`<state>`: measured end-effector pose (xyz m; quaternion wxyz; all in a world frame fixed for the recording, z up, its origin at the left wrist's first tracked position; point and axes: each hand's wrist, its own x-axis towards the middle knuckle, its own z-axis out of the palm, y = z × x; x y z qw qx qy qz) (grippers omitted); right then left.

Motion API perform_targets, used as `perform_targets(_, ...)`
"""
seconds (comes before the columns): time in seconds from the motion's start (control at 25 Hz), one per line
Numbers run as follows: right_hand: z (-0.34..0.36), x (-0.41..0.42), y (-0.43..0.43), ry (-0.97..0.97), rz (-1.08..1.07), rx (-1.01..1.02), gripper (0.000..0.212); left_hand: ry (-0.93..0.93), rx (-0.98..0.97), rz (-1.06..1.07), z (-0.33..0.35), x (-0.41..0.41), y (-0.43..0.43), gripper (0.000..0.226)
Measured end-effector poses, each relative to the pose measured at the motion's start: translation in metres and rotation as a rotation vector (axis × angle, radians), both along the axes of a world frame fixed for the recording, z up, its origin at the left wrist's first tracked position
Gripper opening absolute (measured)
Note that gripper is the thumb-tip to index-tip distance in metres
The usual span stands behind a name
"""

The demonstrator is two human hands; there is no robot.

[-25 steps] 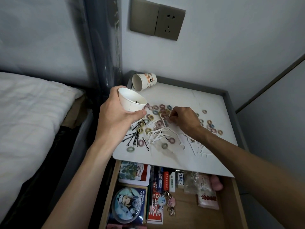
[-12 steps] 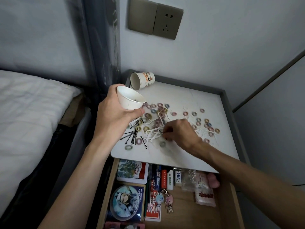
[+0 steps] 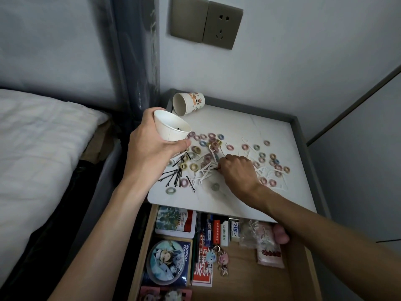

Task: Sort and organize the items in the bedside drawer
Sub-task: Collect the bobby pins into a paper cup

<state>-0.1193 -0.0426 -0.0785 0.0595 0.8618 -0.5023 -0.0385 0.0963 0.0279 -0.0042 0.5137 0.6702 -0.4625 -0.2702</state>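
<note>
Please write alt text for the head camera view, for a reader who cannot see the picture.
A person's left hand holds a white paper cup above a nightstand top strewn with hair ties, bobby pins and white picks, while the right hand pinches at the pile. A second cup lies on its side; the drawer below is open.

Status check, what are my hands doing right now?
Left hand holds white cup. Right hand pinching in the pile of hairpins. Nothing blocking.

Left hand [image 3: 152,148] raised, fingers curled; right hand [image 3: 237,170] lowered, fingertips pinched
</note>
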Motion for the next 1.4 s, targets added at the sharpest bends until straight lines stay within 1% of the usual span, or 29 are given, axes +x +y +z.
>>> perform_targets(0.08,0.002,0.004,0.004,0.147,0.053,-0.042,0.021,0.003,-0.006,0.004,0.0,0.001,0.001,0.068)
perform_targets(0.12,0.008,0.005,0.004,0.155,0.073,-0.052,0.027,0.003,-0.009,0.005,0.0,0.002,0.001,0.067)
perform_targets(0.16,0.013,0.002,-0.001,0.144,0.1,-0.103,0.034,0.003,-0.009,0.003,0.001,0.002,0.002,0.067)
perform_targets(0.2,0.02,0.0,-0.008,0.123,0.118,-0.095,0.036,0.005,-0.01,0.002,0.001,0.001,0.002,0.068)
perform_targets(0.24,0.028,-0.003,-0.014,0.102,0.138,-0.059,0.03,0.005,-0.012,0.001,0.001,0.001,0.002,0.068)
perform_targets(0.28,0.034,-0.006,-0.02,0.122,0.129,0.021,0.024,0.003,-0.012,0.001,0.001,0.001,0.001,0.068)
perform_targets(0.32,0.037,-0.01,-0.027,0.101,0.134,0.072,0.024,0.001,-0.011,0.001,0.002,0.0,0.001,0.067)
perform_targets(0.44,0.039,-0.02,-0.043,0.045,0.101,0.179,0.037,0.005,-0.004,-0.002,0.002,-0.002,-0.001,0.068)
perform_targets(0.48,0.037,-0.021,-0.047,0.031,0.085,0.19,0.04,0.007,-0.004,-0.006,0.002,-0.002,-0.001,0.068)
perform_targets(0.56,0.034,-0.022,-0.052,0.038,0.026,0.126,0.037,0.008,-0.004,-0.007,0.002,-0.003,-0.001,0.068)
perform_targets(0.6,0.035,-0.02,-0.051,0.013,-0.004,0.092,0.033,0.006,-0.005,-0.002,0.001,-0.003,-0.001,0.067)
perform_targets(0.64,0.035,-0.017,-0.047,-0.064,0.0,0.089,0.03,0.006,-0.005,0.004,0.001,-0.002,-0.001,0.067)
perform_targets(0.68,0.034,-0.011,-0.038,-0.169,0.025,0.124,0.025,0.008,-0.008,0.01,0.001,-0.001,-0.001,0.067)
perform_targets(0.76,0.032,0.007,-0.01,-0.359,0.094,0.282,0.017,0.009,-0.016,0.022,0.002,0.002,-0.001,0.066)
perform_targets(0.84,0.025,0.026,0.016,-0.416,0.125,0.411,0.014,0.011,-0.021,0.032,0.002,0.004,0.0,0.065)
perform_targets(0.88,0.019,0.033,0.024,-0.424,0.095,0.439,0.013,0.01,-0.023,0.034,0.002,0.004,0.0,0.065)
perform_targets(1.0,0.004,0.045,0.032,-0.451,-0.048,0.423,0.013,0.005,-0.022,0.034,0.002,0.005,0.001,0.066)
perform_targets(1.08,0.0,0.049,0.034,-0.448,-0.105,0.394,0.011,0.003,-0.019,0.032,0.001,0.005,0.001,0.066)
perform_targets(1.2,0.0,0.056,0.042,-0.406,-0.145,0.4,0.022,0.005,-0.016,0.031,0.0,0.005,0.001,0.067)
perform_targets(1.28,0.002,0.06,0.044,-0.384,-0.16,0.397,0.025,0.004,-0.016,0.031,0.001,0.005,0.002,0.068)
perform_targets(1.36,0.005,0.063,0.043,-0.284,-0.167,0.344,0.022,0.003,-0.014,0.029,0.001,0.005,0.002,0.068)
perform_targets(1.4,0.007,0.064,0.043,-0.203,-0.162,0.304,0.016,0.001,-0.014,0.029,0.001,0.006,0.002,0.068)
